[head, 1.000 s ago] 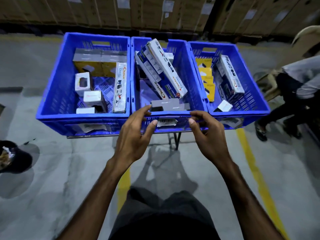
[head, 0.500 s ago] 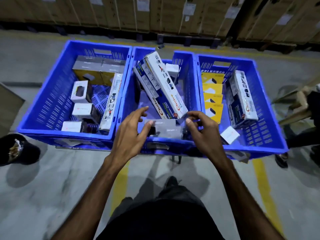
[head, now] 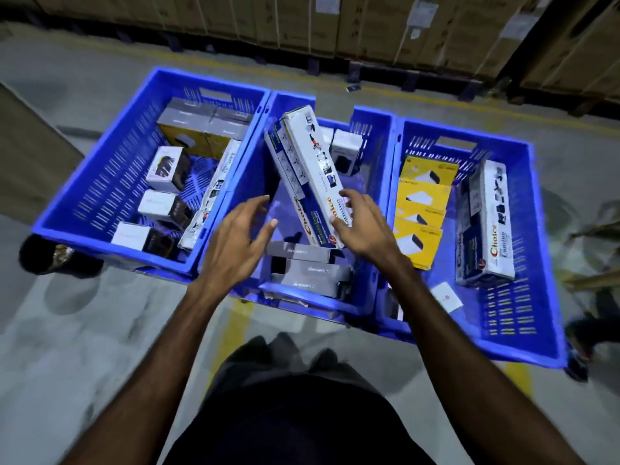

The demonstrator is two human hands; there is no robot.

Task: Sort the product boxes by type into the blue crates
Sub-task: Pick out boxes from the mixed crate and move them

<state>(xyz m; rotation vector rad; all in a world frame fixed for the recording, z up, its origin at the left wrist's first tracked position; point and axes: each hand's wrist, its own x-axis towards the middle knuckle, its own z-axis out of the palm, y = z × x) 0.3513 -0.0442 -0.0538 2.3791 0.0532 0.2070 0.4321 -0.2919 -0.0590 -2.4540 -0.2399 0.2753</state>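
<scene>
Three blue crates stand side by side. The left crate (head: 84, 182) holds grey-and-yellow boxes (head: 201, 125), small white boxes (head: 164, 169) and one long box (head: 214, 193). In the middle crate (head: 379, 182) long white "Choice" boxes (head: 302, 162) lean diagonally, with grey boxes (head: 308, 273) at the near end and small white boxes (head: 345, 152) at the far end. The right crate (head: 550, 263) has yellow boxes (head: 422, 209), more Choice boxes (head: 486, 223) and a small white box (head: 448, 298). My left hand (head: 235, 243) hovers open over the middle crate. My right hand (head: 362, 226) touches the low end of the leaning Choice box with its fingertips.
Stacked cardboard cartons (head: 335, 25) on pallets line the back. A dark round object (head: 50, 256) sits on the floor beside the left crate. Another person's foot (head: 583, 330) is at the right edge. A yellow floor line (head: 231, 327) runs under the crates.
Both hands have moved forward from the crate's near rim and the grey boxes to the leaning Choice boxes. The view has come closer to the crates.
</scene>
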